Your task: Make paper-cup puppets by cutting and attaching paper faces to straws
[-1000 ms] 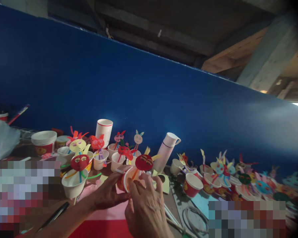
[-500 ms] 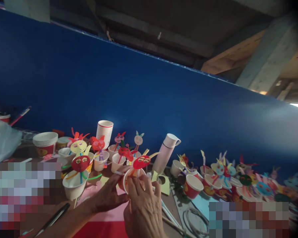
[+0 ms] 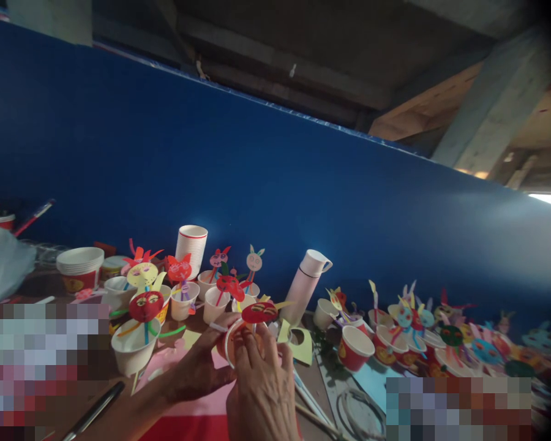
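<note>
carefully does it with a thin-walled paper cup (image 3: 231, 348); the left hand (image 3: 206, 358) is best kept just firm enough to stop it rolling without denting the side, while the right hand (image 3: 261, 380) presses from within and lets the rim keep its round shape; the red paper face (image 3: 259, 312) by the far rim looks easy to bend, so it wants keeping clear of the knuckles; the cup is up between the two hands, tilted with its mouth toward the right hand, above the pink paper (image 3: 206, 401) on the counter (image 3: 89, 380); the left hand comes in from the side, its fingers curved around the cup's outside; the right hand shows its back, wrist low, fingers bent and close together, reaching into the mouth; their tips are hidden, so i cannot tell whether they pinch anything
</note>
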`<action>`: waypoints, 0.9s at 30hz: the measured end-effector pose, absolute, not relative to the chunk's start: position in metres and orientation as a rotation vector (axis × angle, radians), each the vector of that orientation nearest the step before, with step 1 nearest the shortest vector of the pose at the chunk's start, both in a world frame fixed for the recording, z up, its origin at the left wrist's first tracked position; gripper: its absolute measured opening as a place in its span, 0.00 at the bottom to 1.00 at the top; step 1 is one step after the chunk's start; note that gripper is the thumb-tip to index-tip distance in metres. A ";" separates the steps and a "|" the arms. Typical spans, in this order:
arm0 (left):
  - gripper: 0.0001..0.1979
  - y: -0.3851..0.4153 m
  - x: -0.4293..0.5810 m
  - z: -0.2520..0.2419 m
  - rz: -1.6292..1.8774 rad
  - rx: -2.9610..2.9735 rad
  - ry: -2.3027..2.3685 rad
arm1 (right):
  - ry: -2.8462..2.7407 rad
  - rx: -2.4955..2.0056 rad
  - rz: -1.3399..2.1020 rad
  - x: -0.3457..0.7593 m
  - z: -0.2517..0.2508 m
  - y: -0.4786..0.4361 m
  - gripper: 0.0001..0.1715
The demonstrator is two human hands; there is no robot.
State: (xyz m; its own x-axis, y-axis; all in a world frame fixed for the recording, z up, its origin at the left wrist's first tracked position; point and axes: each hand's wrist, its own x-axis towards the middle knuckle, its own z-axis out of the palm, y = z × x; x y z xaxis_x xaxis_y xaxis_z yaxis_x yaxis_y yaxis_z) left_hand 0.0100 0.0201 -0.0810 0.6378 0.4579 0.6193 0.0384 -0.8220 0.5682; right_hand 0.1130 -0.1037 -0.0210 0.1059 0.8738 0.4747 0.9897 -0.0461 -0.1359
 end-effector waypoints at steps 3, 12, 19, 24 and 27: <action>0.41 0.020 0.011 -0.082 1.065 2.335 0.394 | -1.860 -1.948 -0.343 0.118 -0.024 -0.101 0.27; 0.38 0.016 0.012 -0.074 1.083 2.251 0.240 | -1.818 -1.912 -0.454 0.114 -0.024 -0.104 0.35; 0.38 0.016 0.013 -0.071 0.774 1.933 0.297 | -1.881 -1.868 -0.420 0.124 -0.028 -0.100 0.30; 0.36 0.020 0.014 -0.057 0.590 1.577 0.080 | -1.924 -1.920 -0.446 0.129 -0.036 -0.093 0.17; 0.34 0.026 0.007 -0.051 0.447 1.471 0.046 | -1.994 -1.977 -0.389 0.128 -0.039 -0.092 0.18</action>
State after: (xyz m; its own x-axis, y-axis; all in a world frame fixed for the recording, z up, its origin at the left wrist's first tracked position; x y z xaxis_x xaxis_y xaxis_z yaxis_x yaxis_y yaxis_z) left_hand 0.0073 0.0257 -0.0512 0.9173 0.3182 0.2394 -0.2633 0.0339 0.9641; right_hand 0.1281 -0.0920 -0.0392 -0.0033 0.9169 0.3992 0.9997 0.0130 -0.0215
